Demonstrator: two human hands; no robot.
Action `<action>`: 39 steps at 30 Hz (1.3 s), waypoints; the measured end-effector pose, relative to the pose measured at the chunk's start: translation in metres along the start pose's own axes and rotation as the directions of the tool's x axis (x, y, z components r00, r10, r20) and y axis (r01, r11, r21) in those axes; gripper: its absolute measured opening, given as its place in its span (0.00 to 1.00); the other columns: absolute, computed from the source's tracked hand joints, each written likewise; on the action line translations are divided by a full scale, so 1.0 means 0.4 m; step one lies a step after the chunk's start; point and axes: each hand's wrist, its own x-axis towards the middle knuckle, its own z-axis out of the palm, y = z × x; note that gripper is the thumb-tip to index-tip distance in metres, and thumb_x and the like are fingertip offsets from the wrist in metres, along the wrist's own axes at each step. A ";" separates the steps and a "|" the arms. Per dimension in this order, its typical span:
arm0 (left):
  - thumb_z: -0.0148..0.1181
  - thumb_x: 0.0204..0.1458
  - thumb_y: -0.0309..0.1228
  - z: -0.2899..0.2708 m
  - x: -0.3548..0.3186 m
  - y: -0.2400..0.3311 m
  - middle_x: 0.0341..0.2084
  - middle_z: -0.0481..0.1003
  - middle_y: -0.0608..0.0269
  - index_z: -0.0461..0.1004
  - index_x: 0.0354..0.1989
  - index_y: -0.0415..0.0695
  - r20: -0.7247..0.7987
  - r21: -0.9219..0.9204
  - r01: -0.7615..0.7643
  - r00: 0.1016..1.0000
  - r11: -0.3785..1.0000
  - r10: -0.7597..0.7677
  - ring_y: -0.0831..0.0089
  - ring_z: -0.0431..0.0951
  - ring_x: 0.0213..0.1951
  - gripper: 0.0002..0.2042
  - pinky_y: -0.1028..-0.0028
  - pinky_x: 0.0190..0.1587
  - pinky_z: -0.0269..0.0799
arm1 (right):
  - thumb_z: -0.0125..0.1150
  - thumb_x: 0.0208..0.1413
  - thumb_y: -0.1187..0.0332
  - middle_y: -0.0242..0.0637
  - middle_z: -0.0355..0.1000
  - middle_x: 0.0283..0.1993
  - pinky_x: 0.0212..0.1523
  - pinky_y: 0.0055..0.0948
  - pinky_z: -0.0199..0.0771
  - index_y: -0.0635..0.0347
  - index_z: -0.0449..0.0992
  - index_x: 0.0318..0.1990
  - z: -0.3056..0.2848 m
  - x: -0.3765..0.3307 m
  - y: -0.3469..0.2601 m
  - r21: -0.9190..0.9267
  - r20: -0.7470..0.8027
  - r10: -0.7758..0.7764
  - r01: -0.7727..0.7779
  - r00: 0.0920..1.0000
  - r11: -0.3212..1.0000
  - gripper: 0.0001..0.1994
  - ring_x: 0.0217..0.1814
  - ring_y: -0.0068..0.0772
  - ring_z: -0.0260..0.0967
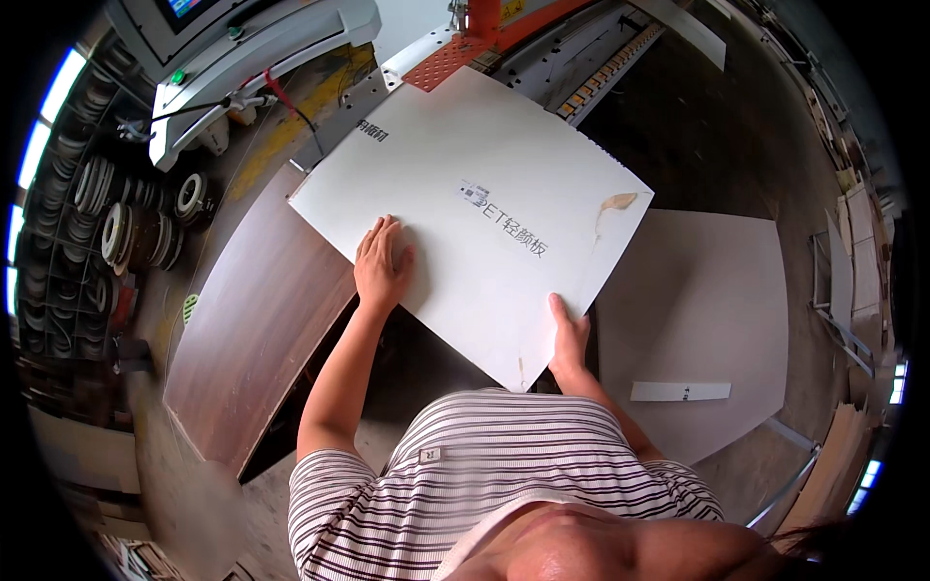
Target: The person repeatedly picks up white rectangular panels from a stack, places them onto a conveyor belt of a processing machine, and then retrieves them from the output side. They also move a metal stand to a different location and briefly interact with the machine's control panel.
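Workshop floor below, I see the white panel running away toward the orange machine. Left hand lies flat on it; right hand grips its near edge.

Head-worn fisheye view — looking steeply down

It is sitting close above the person's striped shirt, facing forward over a white board — edges bending near the rim.
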 end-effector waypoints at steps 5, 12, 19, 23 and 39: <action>0.58 0.53 0.35 0.040 0.066 0.025 0.60 0.68 0.55 0.67 0.55 0.42 -0.002 0.004 0.023 1.000 1.000 -0.023 0.58 0.63 0.64 0.21 0.59 0.66 0.56 | 0.65 0.55 0.69 0.41 0.70 0.53 0.54 0.33 0.69 0.71 0.66 0.57 -0.013 0.081 -0.015 -0.012 -0.014 -0.025 0.025 1.000 1.000 0.24 0.53 0.32 0.68; 0.57 0.55 0.35 0.128 0.195 0.070 0.60 0.68 0.54 0.67 0.56 0.42 -0.021 -0.006 -0.017 1.000 1.000 0.017 0.55 0.63 0.63 0.21 0.59 0.64 0.58 | 0.67 0.54 0.68 0.41 0.71 0.51 0.52 0.34 0.71 0.72 0.69 0.54 -0.057 0.251 -0.039 -0.001 -0.014 -0.054 0.054 0.998 0.999 0.24 0.50 0.32 0.70; 0.53 0.59 0.34 0.265 0.310 0.123 0.57 0.70 0.47 0.70 0.56 0.38 0.016 -0.048 -0.031 0.999 0.998 0.032 0.52 0.68 0.59 0.19 0.60 0.62 0.61 | 0.69 0.49 0.59 0.31 0.72 0.27 0.28 0.29 0.71 0.65 0.77 0.33 -0.083 0.426 -0.085 -0.085 -0.142 0.056 -0.068 0.988 0.994 0.16 0.27 0.24 0.69; 0.51 0.61 0.38 0.365 0.412 0.079 0.52 0.73 0.44 0.70 0.55 0.36 -0.017 0.048 -0.115 0.993 0.992 0.116 0.50 0.73 0.53 0.20 0.60 0.57 0.67 | 0.69 0.46 0.55 0.51 0.76 0.42 0.45 0.40 0.74 0.69 0.71 0.46 -0.063 0.568 -0.102 -0.207 -0.148 -0.180 0.148 0.972 0.967 0.27 0.45 0.43 0.75; 0.51 0.61 0.28 0.350 0.128 0.551 0.48 0.71 0.50 0.65 0.53 0.37 0.255 -0.239 -0.189 0.934 0.952 0.250 0.56 0.72 0.52 0.14 0.61 0.56 0.66 | 0.72 0.36 0.39 0.55 0.53 0.68 0.68 0.40 0.56 0.76 0.53 0.63 -1.260 0.370 0.196 -0.042 -0.995 0.056 -0.833 0.088 0.552 0.57 0.70 0.50 0.52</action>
